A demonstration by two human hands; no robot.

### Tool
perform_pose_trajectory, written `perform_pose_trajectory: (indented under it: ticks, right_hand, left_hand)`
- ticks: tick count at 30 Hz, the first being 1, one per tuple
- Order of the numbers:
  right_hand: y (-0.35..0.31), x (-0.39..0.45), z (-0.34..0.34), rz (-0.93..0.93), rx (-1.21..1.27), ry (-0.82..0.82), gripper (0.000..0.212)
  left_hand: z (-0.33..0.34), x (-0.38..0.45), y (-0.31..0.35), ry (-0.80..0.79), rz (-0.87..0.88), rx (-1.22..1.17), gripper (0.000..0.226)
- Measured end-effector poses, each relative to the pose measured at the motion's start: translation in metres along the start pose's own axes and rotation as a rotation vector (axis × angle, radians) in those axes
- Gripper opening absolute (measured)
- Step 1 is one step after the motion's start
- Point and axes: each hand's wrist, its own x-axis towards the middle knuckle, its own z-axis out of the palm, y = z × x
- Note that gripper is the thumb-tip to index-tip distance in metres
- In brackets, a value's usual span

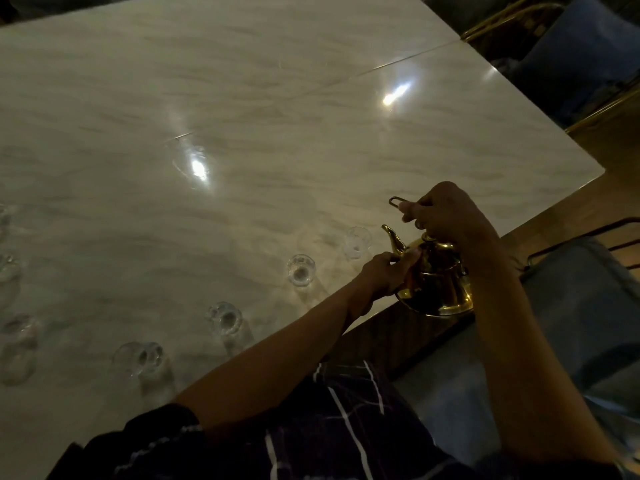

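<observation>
Right hand (446, 216) grips teapot (440, 285) — left hand (386, 273) seemingly touches it.

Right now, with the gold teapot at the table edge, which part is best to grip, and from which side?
Probably the wire handle above the gold teapot, taken from above, where the right hand grips it. The spout points left toward the glasses, and the rounded, shiny body, which the left hand holds, offers no sure hold.

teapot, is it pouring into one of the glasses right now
No, the teapot is upright, held by the left hand and right hand, with its spout pointing up and apart from the nearest glass.
</observation>
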Motion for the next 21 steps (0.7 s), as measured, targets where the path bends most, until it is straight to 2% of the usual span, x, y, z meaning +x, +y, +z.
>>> perform_pose_trajectory:
  ticks: [2, 6, 9, 10, 13, 14, 19, 21]
  right_hand:
    - [0.0, 0.0011, 0.0002, 0.002, 0.002, 0.001, 0.033]
    - [-0.0009, 0.002, 0.001, 0.003, -0.001, -0.002, 0.033]
    - [-0.0016, 0.0024, 0.0008, 0.006, -0.009, -0.002, 0.033]
    - [-0.0017, 0.0025, 0.0007, 0.009, -0.01, -0.002, 0.033]
    - [-0.0019, 0.0023, 0.0009, 0.009, -0.015, -0.004, 0.033]
    - [-0.0022, 0.0019, 0.0009, 0.009, -0.015, -0.005, 0.034]
    - [-0.004, 0.0006, 0.0007, 0.011, -0.019, -0.009, 0.033]
    - [-0.004, 0.0005, 0.001, 0.016, -0.017, -0.01, 0.033]
  left_hand:
    - [-0.0011, 0.0016, -0.0012, 0.011, -0.005, 0.003, 0.085]
    - [-0.002, -0.0019, 0.0007, 0.011, 0.0, -0.021, 0.107]
    - [-0.0025, -0.0042, 0.0012, 0.023, -0.006, -0.039, 0.134]
    - [-0.0028, -0.0053, 0.0023, 0.018, -0.01, -0.036, 0.131]
    - [-0.0035, -0.0062, 0.0056, 0.007, -0.013, -0.009, 0.085]
    - [-0.0037, -0.0044, 0.0045, 0.014, -0.018, 0.002, 0.076]
    - [-0.0025, -0.0046, 0.0023, 0.014, -0.036, 0.002, 0.076]
    - [-0.0032, -0.0079, 0.0038, 0.006, -0.017, -0.008, 0.086]
